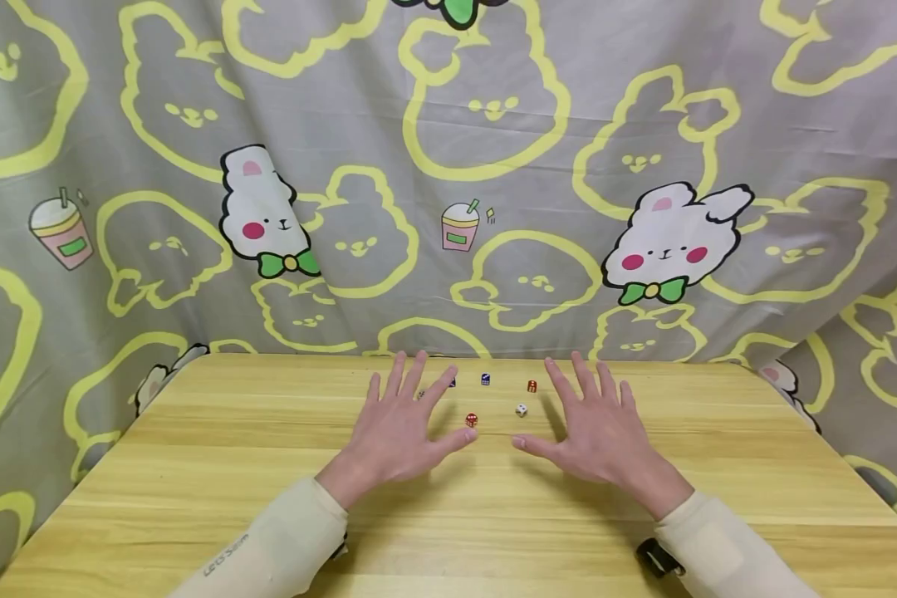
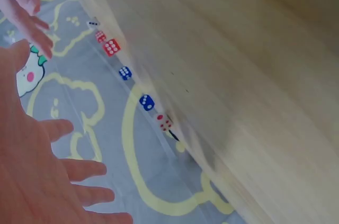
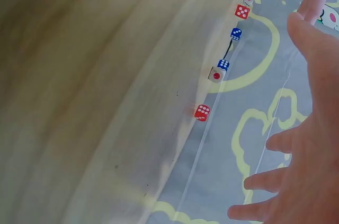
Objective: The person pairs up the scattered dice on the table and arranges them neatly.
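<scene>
Both hands hover over the wooden table with fingers straight and spread. My left hand (image 1: 396, 428) has its thumb near a red die (image 1: 472, 420). Partly behind its fingers are a blue die (image 1: 452, 383) and a white die (image 1: 421, 394); in the left wrist view that white die (image 2: 163, 122) shows red pips. My right hand (image 1: 601, 432) is nearest to a second white die (image 1: 522, 410) and a second red die (image 1: 531, 386). Another blue die (image 1: 486, 379) sits between the hands, toward the back. Neither hand holds anything.
The light wooden table (image 1: 448, 531) ends at a grey curtain (image 1: 433, 282) with yellow outlines and cartoon bunnies, which hangs behind its back edge. Light sleeves (image 1: 284, 531) cover both forearms, and a black strap (image 1: 658, 556) shows at the right wrist.
</scene>
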Demonstrator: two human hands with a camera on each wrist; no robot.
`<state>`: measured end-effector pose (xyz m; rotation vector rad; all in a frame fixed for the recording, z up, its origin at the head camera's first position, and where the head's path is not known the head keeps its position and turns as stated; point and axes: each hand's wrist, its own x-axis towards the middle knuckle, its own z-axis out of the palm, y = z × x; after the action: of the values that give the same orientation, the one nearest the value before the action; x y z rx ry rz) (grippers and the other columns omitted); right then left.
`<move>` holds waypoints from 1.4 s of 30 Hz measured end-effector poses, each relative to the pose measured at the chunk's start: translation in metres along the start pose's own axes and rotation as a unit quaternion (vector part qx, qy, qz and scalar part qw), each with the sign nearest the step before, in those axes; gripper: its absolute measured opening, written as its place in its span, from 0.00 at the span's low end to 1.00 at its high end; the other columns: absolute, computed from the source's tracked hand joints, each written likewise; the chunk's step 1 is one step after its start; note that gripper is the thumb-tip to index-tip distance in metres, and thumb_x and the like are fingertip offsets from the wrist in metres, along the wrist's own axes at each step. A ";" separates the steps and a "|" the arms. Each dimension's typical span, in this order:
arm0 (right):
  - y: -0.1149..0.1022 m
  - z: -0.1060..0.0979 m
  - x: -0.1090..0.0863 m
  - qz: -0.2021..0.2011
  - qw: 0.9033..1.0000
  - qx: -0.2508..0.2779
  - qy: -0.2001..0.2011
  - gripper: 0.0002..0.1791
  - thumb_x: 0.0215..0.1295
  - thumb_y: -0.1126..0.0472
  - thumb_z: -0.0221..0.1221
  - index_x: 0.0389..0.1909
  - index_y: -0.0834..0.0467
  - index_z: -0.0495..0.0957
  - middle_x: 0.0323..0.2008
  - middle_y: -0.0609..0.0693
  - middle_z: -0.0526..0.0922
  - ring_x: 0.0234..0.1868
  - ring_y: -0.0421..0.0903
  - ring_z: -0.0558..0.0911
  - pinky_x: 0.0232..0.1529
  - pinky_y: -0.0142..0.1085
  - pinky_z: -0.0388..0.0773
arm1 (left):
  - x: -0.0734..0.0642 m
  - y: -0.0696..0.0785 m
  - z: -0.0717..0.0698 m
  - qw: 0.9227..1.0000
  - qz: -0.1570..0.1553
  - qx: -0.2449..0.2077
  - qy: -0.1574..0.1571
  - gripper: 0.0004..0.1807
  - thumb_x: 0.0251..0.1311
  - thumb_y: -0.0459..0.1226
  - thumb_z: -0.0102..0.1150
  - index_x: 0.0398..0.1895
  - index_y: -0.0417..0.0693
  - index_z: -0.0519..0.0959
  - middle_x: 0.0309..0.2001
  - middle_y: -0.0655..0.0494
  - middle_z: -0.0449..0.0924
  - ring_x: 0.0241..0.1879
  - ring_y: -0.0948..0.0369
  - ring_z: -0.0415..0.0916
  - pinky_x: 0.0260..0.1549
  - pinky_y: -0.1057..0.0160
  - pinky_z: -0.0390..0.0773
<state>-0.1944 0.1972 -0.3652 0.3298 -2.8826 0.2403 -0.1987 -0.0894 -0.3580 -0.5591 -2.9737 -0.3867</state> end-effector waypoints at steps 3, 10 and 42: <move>0.001 0.000 0.001 0.000 1.000 0.002 -0.002 0.66 0.55 0.14 0.57 0.85 0.51 0.54 0.83 0.68 0.56 0.79 0.79 0.58 0.73 0.77 0.55 | 0.001 0.004 0.001 1.000 0.004 -0.006 -0.003 0.50 0.64 0.77 0.48 0.86 0.72 0.52 0.88 0.48 0.40 0.87 0.42 0.33 0.80 0.29 0.44; 0.002 -0.001 0.004 0.004 0.999 0.031 -0.009 0.63 0.59 0.18 0.60 0.85 0.53 0.54 0.79 0.68 0.63 0.76 0.75 0.65 0.68 0.76 0.65 | 0.005 0.014 0.003 0.999 0.024 -0.009 -0.021 0.49 0.67 0.76 0.46 0.86 0.71 0.52 0.88 0.49 0.42 0.88 0.45 0.35 0.81 0.31 0.44; 0.004 0.009 0.034 0.049 0.971 0.216 -0.087 0.21 0.67 0.54 0.72 0.54 0.63 0.86 0.37 0.48 0.87 0.39 0.44 0.83 0.43 0.38 0.79 | 0.030 0.055 0.017 0.984 0.107 0.005 -0.145 0.46 0.75 0.69 0.44 0.86 0.54 0.55 0.86 0.52 0.53 0.86 0.51 0.48 0.82 0.39 0.52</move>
<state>-0.2293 0.1926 -0.3658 0.2928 -2.9985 0.9075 -0.2068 -0.0249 -0.3578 -1.0021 -3.1364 -0.2928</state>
